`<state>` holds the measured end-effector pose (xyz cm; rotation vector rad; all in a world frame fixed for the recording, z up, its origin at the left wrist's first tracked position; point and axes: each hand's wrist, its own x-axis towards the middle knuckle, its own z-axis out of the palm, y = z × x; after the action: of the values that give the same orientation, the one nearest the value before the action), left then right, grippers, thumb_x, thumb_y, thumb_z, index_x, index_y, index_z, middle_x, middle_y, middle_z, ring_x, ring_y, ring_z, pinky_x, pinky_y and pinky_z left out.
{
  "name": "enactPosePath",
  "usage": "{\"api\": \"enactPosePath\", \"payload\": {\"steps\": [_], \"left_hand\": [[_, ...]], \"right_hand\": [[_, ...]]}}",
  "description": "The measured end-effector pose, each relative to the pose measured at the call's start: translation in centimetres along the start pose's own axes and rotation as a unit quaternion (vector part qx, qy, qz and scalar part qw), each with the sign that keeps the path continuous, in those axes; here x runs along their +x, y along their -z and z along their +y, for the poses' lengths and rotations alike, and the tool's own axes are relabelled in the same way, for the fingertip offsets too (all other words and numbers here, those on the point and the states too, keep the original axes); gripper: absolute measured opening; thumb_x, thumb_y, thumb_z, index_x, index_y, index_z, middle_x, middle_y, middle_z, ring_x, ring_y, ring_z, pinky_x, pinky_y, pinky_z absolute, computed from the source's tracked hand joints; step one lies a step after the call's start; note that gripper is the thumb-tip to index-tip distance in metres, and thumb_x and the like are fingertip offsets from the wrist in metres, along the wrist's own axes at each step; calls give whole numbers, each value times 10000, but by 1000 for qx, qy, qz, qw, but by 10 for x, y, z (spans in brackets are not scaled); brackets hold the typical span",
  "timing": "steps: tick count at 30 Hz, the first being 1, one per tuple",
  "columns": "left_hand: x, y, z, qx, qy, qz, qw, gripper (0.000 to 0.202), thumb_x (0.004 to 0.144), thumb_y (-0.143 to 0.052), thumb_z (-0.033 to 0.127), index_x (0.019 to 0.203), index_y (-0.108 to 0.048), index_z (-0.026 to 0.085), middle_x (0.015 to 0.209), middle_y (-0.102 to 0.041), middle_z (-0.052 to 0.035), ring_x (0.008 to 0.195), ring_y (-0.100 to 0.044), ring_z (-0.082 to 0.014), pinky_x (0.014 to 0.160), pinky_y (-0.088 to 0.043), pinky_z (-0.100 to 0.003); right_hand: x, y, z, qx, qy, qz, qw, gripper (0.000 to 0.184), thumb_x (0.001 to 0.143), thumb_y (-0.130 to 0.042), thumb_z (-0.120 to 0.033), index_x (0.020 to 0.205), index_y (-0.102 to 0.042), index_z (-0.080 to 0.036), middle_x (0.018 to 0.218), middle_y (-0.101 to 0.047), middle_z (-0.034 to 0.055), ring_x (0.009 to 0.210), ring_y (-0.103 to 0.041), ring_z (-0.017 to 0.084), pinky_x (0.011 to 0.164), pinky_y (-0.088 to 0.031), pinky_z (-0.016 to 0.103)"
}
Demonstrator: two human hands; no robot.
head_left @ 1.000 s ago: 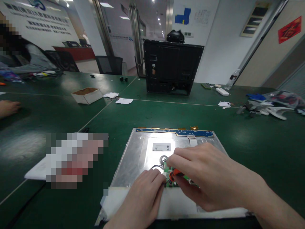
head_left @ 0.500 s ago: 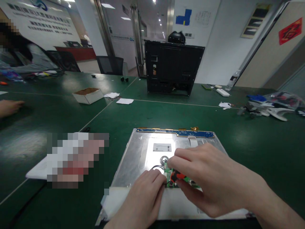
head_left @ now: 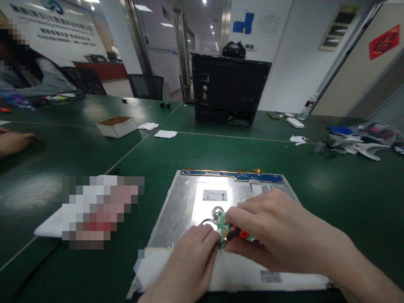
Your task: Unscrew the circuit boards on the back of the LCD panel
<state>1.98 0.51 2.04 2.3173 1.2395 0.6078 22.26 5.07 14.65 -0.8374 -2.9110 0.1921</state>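
Observation:
A flat display panel (head_left: 176, 214) with a silvery metal back lies in front of me. A blue circuit strip (head_left: 214, 174) runs along its far edge, and a small green circuit board (head_left: 221, 216) is near its middle. My right hand (head_left: 268, 231) is closed around an orange-and-black screwdriver (head_left: 239, 232) over the green board. The thin dark shaft points left and down, towards my other fingertips. At the board's left edge rests my left hand (head_left: 192, 252), fingers bent and pressed together; whatever is between them is hidden. A dark cable (head_left: 208, 220) curves beside the board.
Behind the panel stands a black monitor housing (head_left: 230, 90). A white box (head_left: 116, 127) and papers (head_left: 166, 134) are farther left. Plastic bags and parts (head_left: 362, 139) lie at the right. Another person's hand (head_left: 15, 142) is on the table at far left.
My right hand has turned slightly, its thumb rising, and the screwdriver handle has shifted a little. A grey label on the panel's near strip now shows. The other person's hand has moved slightly right.

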Motion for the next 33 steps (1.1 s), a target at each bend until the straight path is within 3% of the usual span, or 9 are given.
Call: {"api": "enactPosePath", "payload": {"steps": [7,10,13,18,25,28,33], "left_hand": [[2,1,0,-1,-2,0,1000,199,939,-374,121,965,-557,197,982,-633,-85,893,-602,-242,797,-518,-388],[2,1,0,3,-5,2,1000,201,937,-370,120,946,-555,199,977,-635,-86,899,-603,-247,800,-518,-390],[1,1,0,0,-9,6,1000,214,920,-374,108,971,-559,203,982,-638,-85,902,-606,-251,792,-520,-391],[1,0,1,-7,-9,6,1000,231,907,-381,95,997,-564,204,989,-639,-81,898,-605,-244,800,-519,-386],[1,-1,-1,2,-4,1,1000,196,933,-382,116,959,-555,205,986,-646,-83,897,-611,-245,787,-515,-376],[1,-1,-2,6,-6,5,1000,194,934,-380,117,946,-553,205,968,-648,-81,882,-614,-245,775,-515,-377],[2,1,-1,9,-16,19,1000,223,908,-376,98,977,-555,210,975,-649,-80,877,-617,-246,770,-520,-382]], "right_hand": [[-3,4,-5,31,19,-3,999,87,838,-568,-221,890,-502,-198,842,-590,-11,644,-429,133,534,-237,302],[-3,2,-5,21,20,-2,1000,24,884,-528,-212,889,-505,-206,825,-591,-18,640,-431,134,537,-226,309],[-2,-1,-3,1,18,6,1000,101,961,-486,-264,873,-509,-220,776,-593,-27,614,-427,137,535,-196,314],[-2,-2,-1,-22,11,16,1000,171,965,-523,-315,825,-502,-219,728,-583,-30,576,-402,135,530,-177,312],[-3,5,-6,35,15,-13,999,67,838,-557,-195,886,-510,-200,842,-588,-12,647,-444,133,538,-240,306],[-2,3,-6,26,12,-11,1000,18,879,-521,-189,874,-510,-203,817,-589,-17,626,-427,129,532,-223,307],[-3,-2,-3,-19,10,7,1000,132,963,-485,-274,845,-509,-220,731,-584,-24,578,-395,136,525,-176,311]]}}
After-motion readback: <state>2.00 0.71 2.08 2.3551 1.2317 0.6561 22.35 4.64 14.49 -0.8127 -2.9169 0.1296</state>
